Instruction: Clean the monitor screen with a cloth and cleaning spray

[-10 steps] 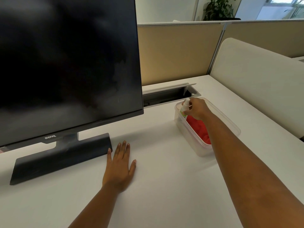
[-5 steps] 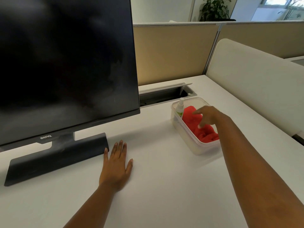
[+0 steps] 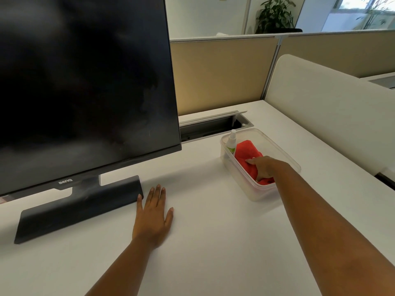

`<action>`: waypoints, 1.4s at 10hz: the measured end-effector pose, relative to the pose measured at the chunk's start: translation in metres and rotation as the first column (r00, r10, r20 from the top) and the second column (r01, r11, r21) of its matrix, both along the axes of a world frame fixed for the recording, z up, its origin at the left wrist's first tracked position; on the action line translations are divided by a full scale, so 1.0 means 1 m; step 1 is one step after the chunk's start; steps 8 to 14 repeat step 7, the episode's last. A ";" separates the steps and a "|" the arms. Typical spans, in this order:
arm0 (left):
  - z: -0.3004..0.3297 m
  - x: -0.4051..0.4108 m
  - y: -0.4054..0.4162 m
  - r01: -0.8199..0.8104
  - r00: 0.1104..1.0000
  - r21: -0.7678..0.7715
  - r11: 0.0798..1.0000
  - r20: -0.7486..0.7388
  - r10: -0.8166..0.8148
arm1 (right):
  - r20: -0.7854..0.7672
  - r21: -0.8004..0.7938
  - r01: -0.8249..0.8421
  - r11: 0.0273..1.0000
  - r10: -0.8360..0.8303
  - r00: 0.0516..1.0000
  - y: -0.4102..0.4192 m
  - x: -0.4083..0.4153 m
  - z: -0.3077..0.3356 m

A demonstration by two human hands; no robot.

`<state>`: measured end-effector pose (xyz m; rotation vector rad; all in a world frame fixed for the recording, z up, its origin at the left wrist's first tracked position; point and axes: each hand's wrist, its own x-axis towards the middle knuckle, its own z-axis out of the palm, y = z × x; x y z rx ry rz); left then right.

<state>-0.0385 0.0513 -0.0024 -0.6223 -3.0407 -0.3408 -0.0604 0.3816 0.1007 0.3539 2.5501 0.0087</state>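
A white desk fills the lower part of the view. Behind it stand beige partition panels, and a cream padded divider closes the right side. An open cable tray is cut into the desk near the back edge. A green plant is seen far behind the partitions.

The right hand reaches into a clear plastic container and lies on the red cloth inside it. The fingers are bent down onto the cloth; whether they already pinch it cannot be told. The left hand lies flat on the desk, palm down, fingers spread a little, holding nothing. Its little finger is just beside the corner of the monitor's black base.

There is one monitor, dark and switched off, at the left. There is one container, one red cloth, and one small spray bottle, which stands upright in the far left corner of the container, beside the cloth. Two hands are visible.
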 end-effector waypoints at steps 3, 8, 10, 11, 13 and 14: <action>0.029 0.009 0.008 -0.028 0.998 -0.009 1.000 -0.047 0.028 | -0.596 -0.147 0.111 0.983 -0.178 0.783 -0.030 0.020 0.028; 0.133 -0.001 -0.018 -0.007 0.867 0.052 0.999 -0.497 0.032 | -0.925 -0.083 -0.158 0.984 -0.017 0.380 -0.114 0.032 0.104; 0.133 -0.001 -0.018 -0.007 0.867 0.052 0.999 -0.497 0.032 | -0.925 -0.083 -0.158 0.984 -0.017 0.380 -0.114 0.032 0.104; 0.133 -0.001 -0.018 -0.007 0.867 0.052 0.999 -0.497 0.032 | -0.925 -0.083 -0.158 0.984 -0.017 0.380 -0.114 0.032 0.104; 0.133 -0.001 -0.018 -0.007 0.867 0.052 0.999 -0.497 0.032 | -0.925 -0.083 -0.158 0.984 -0.017 0.380 -0.114 0.032 0.104; 0.133 -0.001 -0.018 -0.007 0.867 0.052 0.999 -0.497 0.032 | -0.925 -0.083 -0.158 0.984 -0.017 0.380 -0.114 0.032 0.104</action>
